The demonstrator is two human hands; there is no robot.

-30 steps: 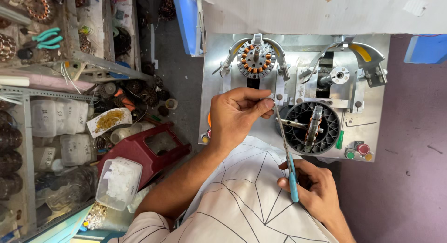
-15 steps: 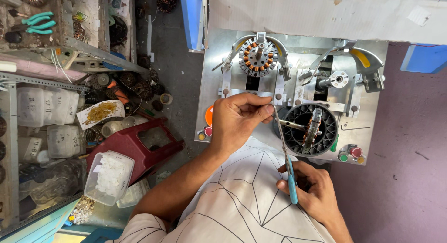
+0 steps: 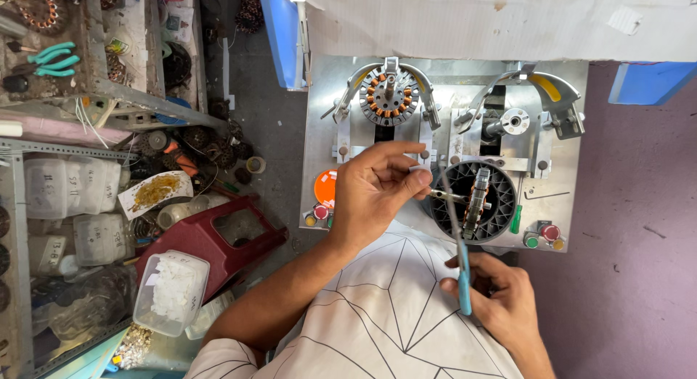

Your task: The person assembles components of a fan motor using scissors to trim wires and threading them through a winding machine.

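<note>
The left hand [image 3: 374, 194] hangs over the front of a flat plate of bare, scuffed metal [image 3: 319, 132], its thumb and fingertips pinched together on something too small to make out, just left of a round black plastic housing [image 3: 472, 202]. That housing has a ribbed, finned wall and a wound piece standing upright in its middle. The right hand [image 3: 501, 299] sits lower, near the person's pale shirt with thin dark lines, and is clenched round the blue handle of a pair of scissors [image 3: 457, 248]; the long thin steel blades run up toward the left fingertips and the rim of the black housing.

Two clamp stations stand side by side at the back of the plate, each with a curved metal arm. The left one carries a round stator core [image 3: 388, 96], a ring of grey steel teeth wrapped in copper-coloured windings. The right one shows a bare silver hub [image 3: 517, 121] and a yellow patch on its arm.

Along the front edge, four small round buttons show: a red and a yellow one at the left, a green and a red one at the right. An orange disc [image 3: 327, 186] lies beside the left pair.

On the cluttered shelves to the left lie teal-handled pliers [image 3: 51, 59], one clear plastic tub of white bits [image 3: 170, 292], and one dark red moulded tray [image 3: 210, 237].
</note>
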